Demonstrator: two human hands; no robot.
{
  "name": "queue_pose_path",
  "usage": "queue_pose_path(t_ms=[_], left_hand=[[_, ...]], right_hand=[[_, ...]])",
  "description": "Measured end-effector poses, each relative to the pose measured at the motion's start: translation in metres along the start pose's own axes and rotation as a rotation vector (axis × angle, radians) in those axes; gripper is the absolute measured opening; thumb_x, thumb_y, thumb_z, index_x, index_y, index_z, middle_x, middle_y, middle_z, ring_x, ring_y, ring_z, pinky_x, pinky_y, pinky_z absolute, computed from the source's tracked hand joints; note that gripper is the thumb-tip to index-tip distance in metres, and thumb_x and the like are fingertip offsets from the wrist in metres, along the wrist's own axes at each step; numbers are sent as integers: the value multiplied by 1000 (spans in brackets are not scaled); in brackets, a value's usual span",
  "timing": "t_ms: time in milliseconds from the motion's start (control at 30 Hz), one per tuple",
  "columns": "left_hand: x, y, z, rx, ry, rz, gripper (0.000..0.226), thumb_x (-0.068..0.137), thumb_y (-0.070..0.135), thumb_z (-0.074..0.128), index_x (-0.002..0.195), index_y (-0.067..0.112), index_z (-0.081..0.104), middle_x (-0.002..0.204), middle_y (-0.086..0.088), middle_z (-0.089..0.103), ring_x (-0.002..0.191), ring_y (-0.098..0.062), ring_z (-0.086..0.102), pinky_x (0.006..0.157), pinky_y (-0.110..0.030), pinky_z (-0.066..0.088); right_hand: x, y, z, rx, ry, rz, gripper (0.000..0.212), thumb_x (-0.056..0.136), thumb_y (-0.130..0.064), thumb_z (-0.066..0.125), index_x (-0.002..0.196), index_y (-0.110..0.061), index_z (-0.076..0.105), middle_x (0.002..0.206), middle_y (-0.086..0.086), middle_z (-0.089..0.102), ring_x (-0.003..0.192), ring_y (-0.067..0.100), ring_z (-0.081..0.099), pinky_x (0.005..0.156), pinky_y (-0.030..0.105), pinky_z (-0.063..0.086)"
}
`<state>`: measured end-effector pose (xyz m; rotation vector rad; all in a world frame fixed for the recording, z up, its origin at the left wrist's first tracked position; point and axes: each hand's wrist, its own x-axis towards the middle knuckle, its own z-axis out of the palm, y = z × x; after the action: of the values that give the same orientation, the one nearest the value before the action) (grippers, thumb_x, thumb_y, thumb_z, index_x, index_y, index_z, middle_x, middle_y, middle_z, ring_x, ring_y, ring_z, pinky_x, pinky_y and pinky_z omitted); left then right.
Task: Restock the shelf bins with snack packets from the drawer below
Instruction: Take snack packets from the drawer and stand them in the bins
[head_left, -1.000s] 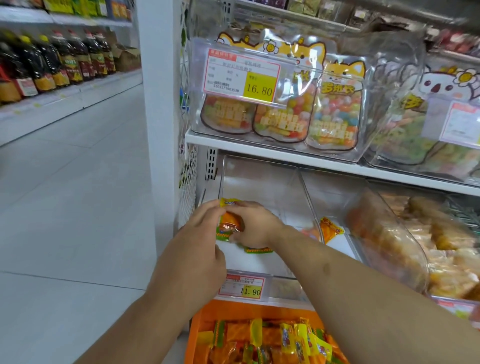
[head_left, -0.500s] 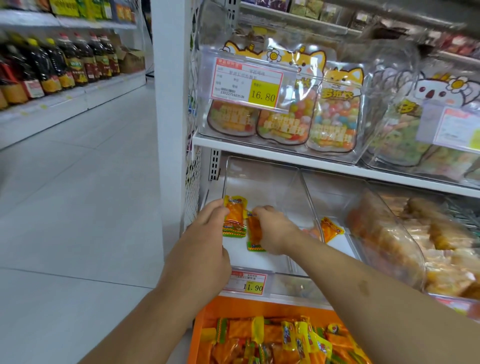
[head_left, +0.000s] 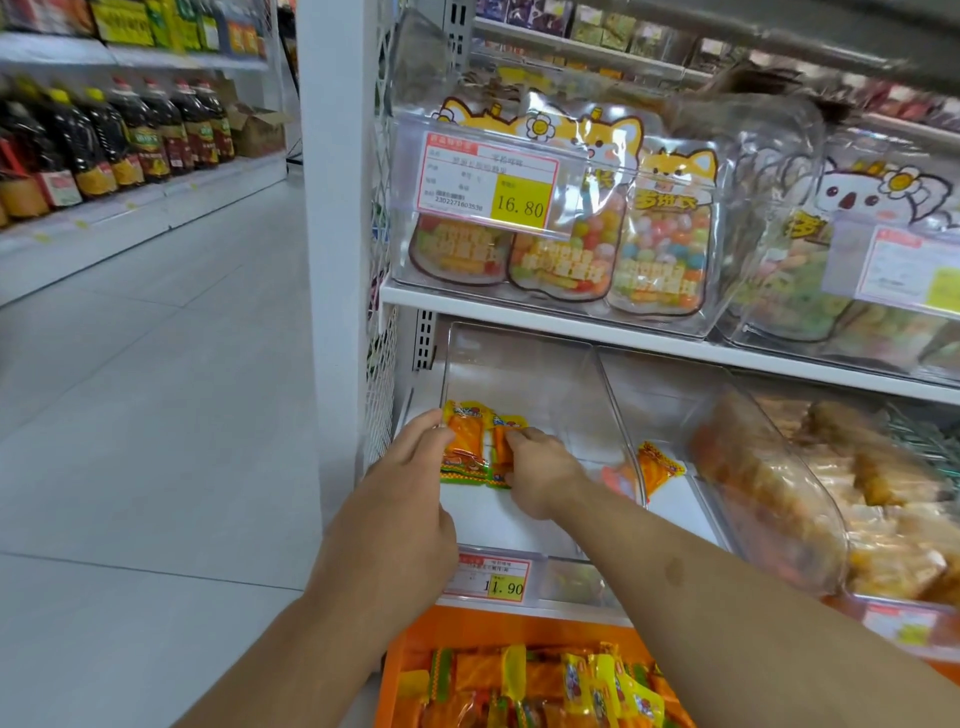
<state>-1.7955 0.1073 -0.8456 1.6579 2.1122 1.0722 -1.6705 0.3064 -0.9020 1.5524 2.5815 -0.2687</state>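
Clear bin (head_left: 524, 364) — lower shelf, far left, beside the white post (head_left: 332, 234); walls see-through, floor mostly bare.

Two snack packets inside, near the bin's left wall, side by side and touching:
- Left packet (head_left: 464, 441) — orange body, yellow top, green-chequered bottom edge; upright, long axis vertical, yellow end up, face toward the aisle. Pinched at its left edge by the left hand (head_left: 400, 519), fingers curled on it.
- Right packet (head_left: 501, 449) — same kind, same way up; lower part covered by the right hand (head_left: 540, 475), whose fingers are curled onto its top edge. Print too small to read.

Third packet (head_left: 657, 467) — next bin to the right, leaning, yellow end up and to the left; partly blurred through the clear dividing wall.

Drawer (head_left: 410, 670) — orange, pulled out below the shelf, heaped with the same orange-and-yellow packets lying at mixed angles; cut off by the lower edge, right part hidden under the right forearm.

Price tag (head_left: 491, 578) — front of the bin, reading "1.90" after a digit partly hidden behind the left hand.

Upper shelf: clear box holding candy bags (head_left: 660, 244) with cartoon dog tops, tag (head_left: 491, 179) marked 16.80. Further bags to the right blurred.

Right bin (head_left: 779, 493) — pale and orange wrapped goods, smeared, not identifiable.

Across the aisle — dark bottles (head_left: 130, 140) in rows, labels unreadable.
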Motion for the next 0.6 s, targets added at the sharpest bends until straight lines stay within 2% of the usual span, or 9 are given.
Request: queue_pose_path(t_ms=[100,267,367,467,600], left_hand=[[0,0,0,9,0,0,74,96,12,62,155,42,28,162,34,10,126,-9,54,99,-29,55],[1,0,1,28,0,21,73,96,12,62,154,41,29,161,34,9,132,-5,49,99,-25,53],[3,-2,0,25,-9,40,71,96,15,63,154,40,30,161,32,14,134,-5,45,99,-21,48],[2,1,-4,11,-33,47,72,95,23,64,157,37,29,162,26,20,141,-5,37,105,-21,36],[-8,17,-13,52,-39,82,73,94,28,66,158,34,31,164,21,23,148,-7,29,116,-28,32]], right_hand=[[2,-4,1,-36,3,16,58,96,-27,60,149,-16,40,146,11,45,132,36,45,109,51,45],[1,-3,1,-49,0,22,60,97,-34,60,149,-15,38,146,14,44,133,38,42,110,53,44],[-10,-5,-6,5,6,13,62,97,-31,57,152,-15,33,149,17,42,137,39,37,114,53,40],[-34,-10,-22,55,54,-70,59,99,-24,54,153,-14,34,151,15,41,141,38,35,117,48,36],[-91,-11,-50,183,173,-219,44,101,-22,51,145,-17,43,138,11,50,131,33,44,107,45,43]])
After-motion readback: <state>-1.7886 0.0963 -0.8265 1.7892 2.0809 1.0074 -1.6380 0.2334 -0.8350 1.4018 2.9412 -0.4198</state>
